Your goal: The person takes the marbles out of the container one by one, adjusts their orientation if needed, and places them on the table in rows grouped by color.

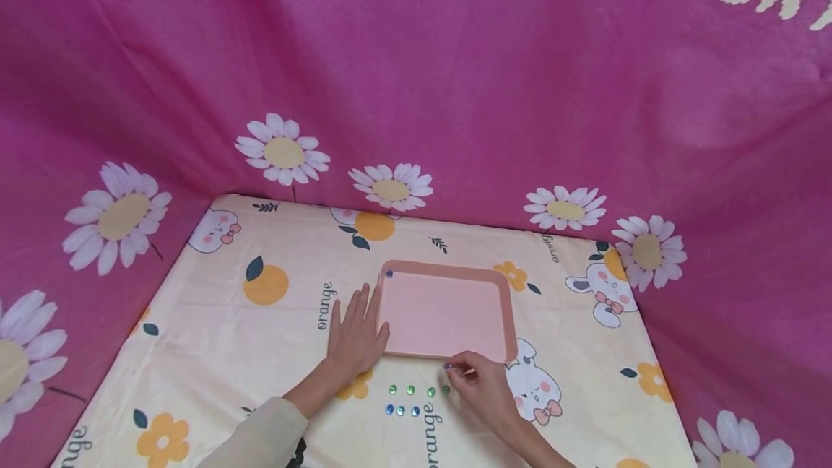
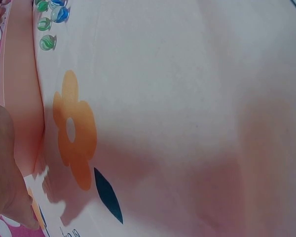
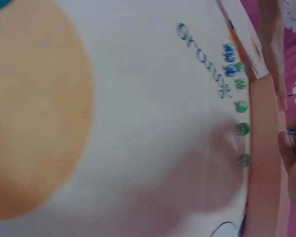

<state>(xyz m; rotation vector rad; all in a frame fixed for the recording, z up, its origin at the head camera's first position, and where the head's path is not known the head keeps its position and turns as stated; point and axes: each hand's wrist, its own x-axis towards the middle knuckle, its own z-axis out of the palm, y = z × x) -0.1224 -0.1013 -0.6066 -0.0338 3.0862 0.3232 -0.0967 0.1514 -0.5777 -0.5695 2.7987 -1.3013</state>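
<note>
A pink rectangular tray (image 1: 448, 270) lies on the patterned cloth, with one dark blue marble (image 1: 389, 274) in its far left corner. My left hand (image 1: 355, 334) rests at the tray's left side, fingers extended, its fingertips and thumb by the rim. Near the tray's front edge, my right hand (image 1: 482, 388) pinches a blue marble (image 3: 290, 129) between thumb and fingertips. On the cloth in front of the tray sit a row of several green marbles (image 1: 410, 390) and a row of three blue marbles (image 1: 400, 411). The right wrist view shows both rows beside the tray's wall (image 3: 264, 148).
The cream cloth (image 1: 247, 352) carries printed oranges, flowers, rabbits and lettering. Magenta curtains (image 1: 455, 78) with daisies rise behind the table and on both sides. A dark object (image 1: 297, 452) shows partly beside the left sleeve (image 1: 266, 432).
</note>
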